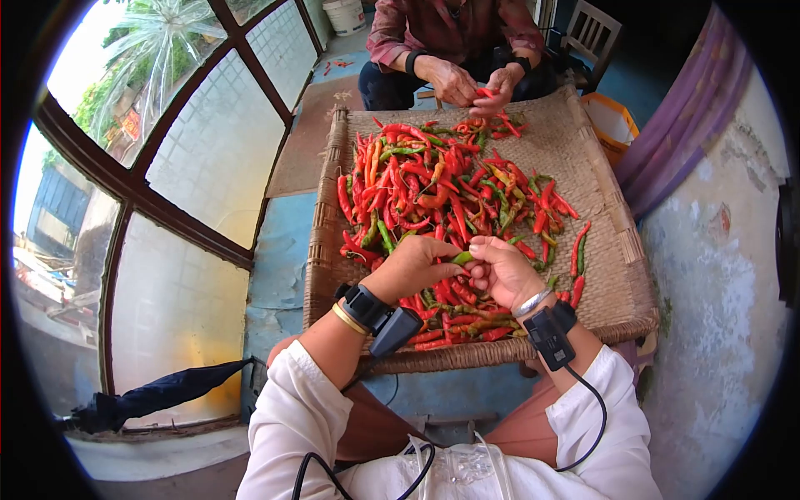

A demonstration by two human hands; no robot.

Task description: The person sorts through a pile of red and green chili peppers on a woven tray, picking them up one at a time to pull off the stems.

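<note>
Over the near part of a chili heap, my left hand [418,262] pinches a green chili pepper [462,259] between thumb and fingertips. My right hand [505,273] is closed on the other end of the same pepper, its thumb uppermost and its fingers curled under. Part of the pepper is hidden by the fingertips. Below and around both hands lie many red chili peppers [408,183], mixed with some green and orange ones. They rest on a shallow woven tray [612,275] with a raised rim.
Across the tray a person's hands [475,86] hold red chilies. A yellow-rimmed bin [615,121] and a wooden chair [593,37] stand behind at the right. Framed windows [196,150] and a folded dark umbrella [158,396] are on the left, a purple curtain [679,125] on the right.
</note>
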